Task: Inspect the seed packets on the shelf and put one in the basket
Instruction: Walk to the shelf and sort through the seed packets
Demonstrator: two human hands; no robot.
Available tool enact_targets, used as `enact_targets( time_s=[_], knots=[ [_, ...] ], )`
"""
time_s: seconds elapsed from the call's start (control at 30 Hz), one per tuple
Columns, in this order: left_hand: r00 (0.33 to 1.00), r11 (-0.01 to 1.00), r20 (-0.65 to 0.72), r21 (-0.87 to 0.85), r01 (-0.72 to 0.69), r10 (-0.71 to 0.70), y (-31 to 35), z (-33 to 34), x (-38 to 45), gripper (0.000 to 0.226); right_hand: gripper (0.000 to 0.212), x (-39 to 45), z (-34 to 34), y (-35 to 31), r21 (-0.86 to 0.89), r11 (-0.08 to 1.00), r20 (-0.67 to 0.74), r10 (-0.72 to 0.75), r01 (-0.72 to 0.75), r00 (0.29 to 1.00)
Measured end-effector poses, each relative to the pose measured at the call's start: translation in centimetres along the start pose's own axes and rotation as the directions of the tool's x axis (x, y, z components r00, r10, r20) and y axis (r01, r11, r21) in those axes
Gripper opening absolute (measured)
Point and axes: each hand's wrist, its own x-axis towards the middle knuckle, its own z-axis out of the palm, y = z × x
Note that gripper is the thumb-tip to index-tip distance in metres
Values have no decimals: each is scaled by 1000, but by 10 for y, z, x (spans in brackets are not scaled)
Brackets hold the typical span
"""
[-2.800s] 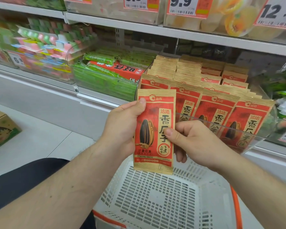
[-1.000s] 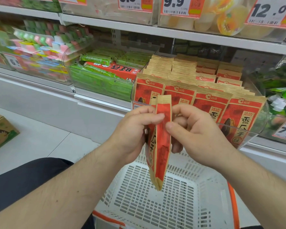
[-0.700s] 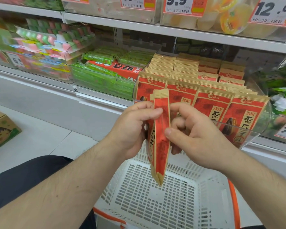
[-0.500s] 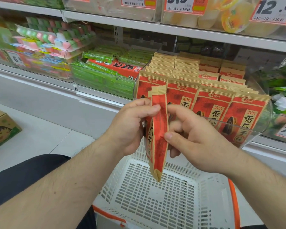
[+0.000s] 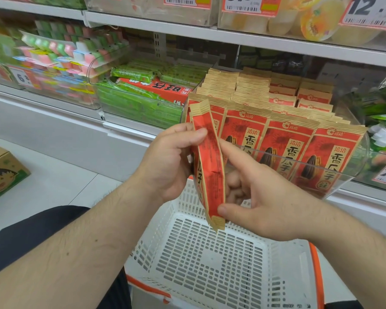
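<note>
Both hands, left hand [image 5: 167, 161] and right hand [image 5: 261, 197], pinch a seed packet [image 5: 208, 166] edge-on above the white basket [image 5: 212, 264], seemingly to inspect its side.

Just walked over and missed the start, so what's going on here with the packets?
A person is holding one red-and-tan paper seed packet in both bare hands, turned edge-on to the camera. The left hand pinches its upper part and the right hand pinches near its lower end. It hangs above the white perforated plastic basket, which has nothing visible in it. More matching packets stand in the clear plastic shelf bin behind.
</note>
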Motion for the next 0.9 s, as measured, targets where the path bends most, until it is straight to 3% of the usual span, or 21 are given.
enact_targets(
  time_s=[0.17,0.27,0.4,0.5,0.6,0.67,0.77,0.9],
  knots=[
    [1000,1000,-18,-17,2,-3,1,-1,1,20,100,-1,-2,5,65,997,24,-33,31,999],
    [1000,999,-22,-47,13,-14,2,1,0,24,99,-1,0,7,107,994,-53,-8,14,999],
    [1000,974,0,-225,7,-7,2,2,-1,26,94,3,0,13,132,988,-187,99,-75,977],
    [999,944,46,-328,19,-4,3,4,-3,34,108,5,4,18,191,969,-160,188,-157,969],
    [996,941,91,-337,16,15,1,7,-5,39,96,8,11,15,279,954,-178,160,-107,971],
    [996,957,84,-288,6,19,1,9,-6,45,89,10,15,11,167,979,-265,161,-119,951],
    [999,980,32,-194,-32,38,0,12,-7,52,89,9,15,9,-39,958,-366,250,-284,896],
    [992,997,-101,-14,-74,72,-9,12,-4,13,98,8,18,5,-239,903,-413,239,-358,879]
  ],
)
